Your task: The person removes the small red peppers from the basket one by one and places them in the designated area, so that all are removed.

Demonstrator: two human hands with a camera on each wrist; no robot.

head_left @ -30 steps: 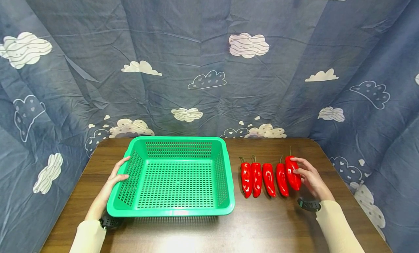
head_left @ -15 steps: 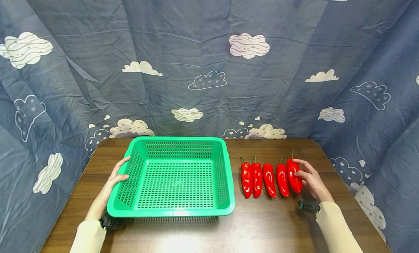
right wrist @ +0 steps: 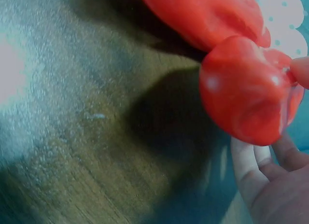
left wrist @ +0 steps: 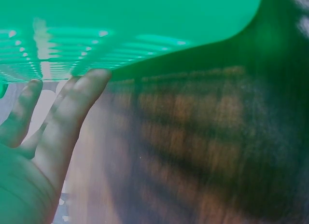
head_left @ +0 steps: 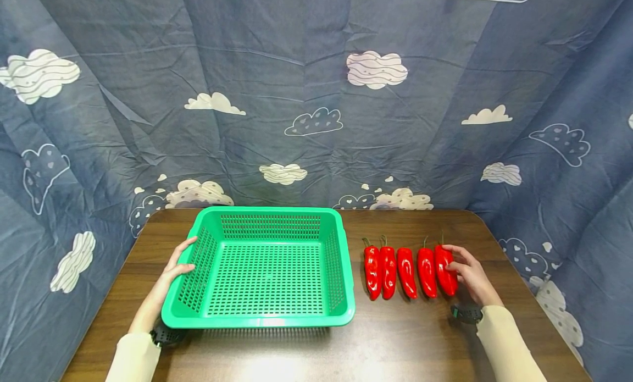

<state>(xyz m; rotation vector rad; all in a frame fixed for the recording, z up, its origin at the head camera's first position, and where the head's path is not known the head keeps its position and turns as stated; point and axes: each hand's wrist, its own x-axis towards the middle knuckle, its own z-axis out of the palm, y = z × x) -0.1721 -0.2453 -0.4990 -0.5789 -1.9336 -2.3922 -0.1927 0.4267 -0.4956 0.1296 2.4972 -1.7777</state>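
A long red pepper [head_left: 443, 275] is at the right end of a row of several glossy red peppers [head_left: 388, 272]. My right hand [head_left: 472, 275] grips it from the right, thumb and fingers on its sides; the right wrist view shows the rounded tip of this pepper [right wrist: 244, 96] against a neighbouring pepper [right wrist: 205, 16]. At the left, my left hand [head_left: 168, 277] rests with straight fingers against the side of a green perforated plastic basket [head_left: 269, 321]. From the left wrist, fingertips [left wrist: 99, 77] meet the basket's slotted underside wall. Inside, the basket holds nothing.
Everything stands on a dark brown wooden table [head_left: 390, 349], with the peppers right of the basket. A blue-grey curtain [head_left: 316, 151] with white clouds hangs behind and at both sides. Dark bands circle both wrists.
My right hand has brought the rightmost pepper down and slightly toward me, so it now lines up with the row. The left hand and basket have stayed put.
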